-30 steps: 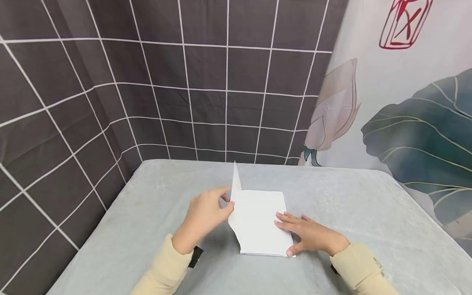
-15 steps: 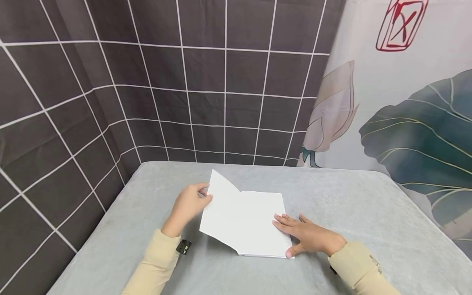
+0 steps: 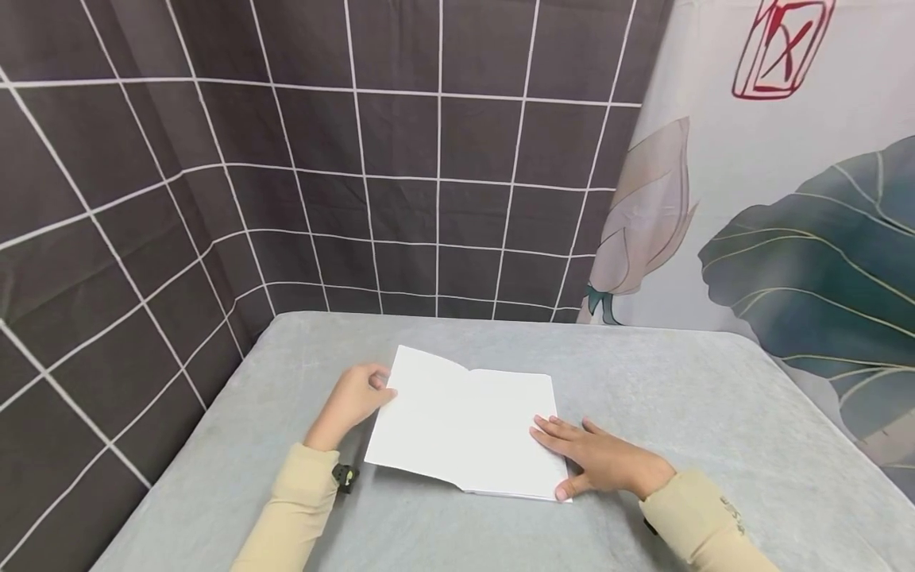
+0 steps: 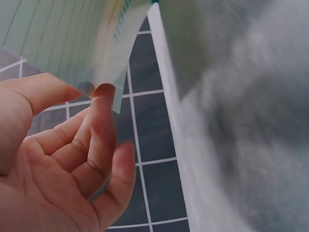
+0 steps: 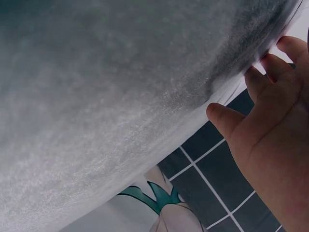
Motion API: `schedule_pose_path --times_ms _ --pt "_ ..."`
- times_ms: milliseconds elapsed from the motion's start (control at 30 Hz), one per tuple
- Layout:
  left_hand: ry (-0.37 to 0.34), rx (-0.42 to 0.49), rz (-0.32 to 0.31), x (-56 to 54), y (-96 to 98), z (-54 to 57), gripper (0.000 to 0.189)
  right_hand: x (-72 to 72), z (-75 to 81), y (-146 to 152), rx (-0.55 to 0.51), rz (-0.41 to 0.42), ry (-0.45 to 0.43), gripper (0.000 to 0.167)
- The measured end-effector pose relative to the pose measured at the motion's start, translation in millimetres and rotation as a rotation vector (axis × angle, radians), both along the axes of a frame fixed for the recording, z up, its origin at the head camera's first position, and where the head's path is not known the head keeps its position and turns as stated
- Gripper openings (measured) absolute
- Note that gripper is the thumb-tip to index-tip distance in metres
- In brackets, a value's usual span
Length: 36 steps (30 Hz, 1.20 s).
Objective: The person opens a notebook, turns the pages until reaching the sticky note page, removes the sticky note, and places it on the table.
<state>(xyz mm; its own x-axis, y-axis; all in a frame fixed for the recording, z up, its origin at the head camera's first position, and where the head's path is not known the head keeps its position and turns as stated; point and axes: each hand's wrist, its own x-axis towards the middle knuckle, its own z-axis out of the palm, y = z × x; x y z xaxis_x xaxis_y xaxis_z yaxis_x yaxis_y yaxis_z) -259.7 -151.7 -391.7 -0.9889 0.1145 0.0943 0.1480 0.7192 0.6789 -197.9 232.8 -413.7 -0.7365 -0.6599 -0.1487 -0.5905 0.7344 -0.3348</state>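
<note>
Head view: an open, white-paged paper booklet (image 3: 465, 433) lies on the grey, cloth-covered desk (image 3: 715, 397); the left hand (image 3: 352, 401) pinches its raised left half (image 3: 422, 413) at the outer edge, and the right hand (image 3: 602, 454) rests outstretched on its right page (image 3: 503, 429). Left wrist view: thumb (image 4: 46, 92) and forefinger (image 4: 102, 116) grip the line-printed underside. Right wrist view: the fingers (image 5: 257, 83) are extended.

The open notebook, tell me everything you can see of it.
The notebook looks like white paper and lies open on the grey table. Its pages look blank from the head view, but the left wrist view shows ruled lines and teal marks, too blurred to read. The left page tilts up, its edge pinched by the left hand; the right hand rests on the right edge.
</note>
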Motion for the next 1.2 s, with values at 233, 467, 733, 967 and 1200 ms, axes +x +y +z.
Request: schedule_pose_path --times_ms 233,467,733,967,1200 --pt "-0.030 -0.035 -0.015 -2.5 -4.8 -8.2 0.037 -1.1 -0.9 0.3 -0.001 -0.014 -0.012 0.095" --pt "-0.079 -0.062 -0.014 -2.0 -7.8 -15.0 0.034 -1.6 0.5 -0.9 -0.001 -0.008 -0.008 0.095" --pt "-0.101 -0.094 -0.013 -3.2 -7.1 -21.4 0.032 -3.5 1.5 -0.1 -0.011 -0.013 -0.021 0.095" --pt "-0.125 -0.111 -0.005 -4.1 -6.9 -23.8 0.033 -3.9 3.4 0.0 -0.013 -0.011 -0.038 0.094" --pt "-0.146 -0.127 0.008 -3.1 -5.9 -24.5 0.032 -4.7 7.3 -1.3 -0.007 -0.016 -0.077 0.094"
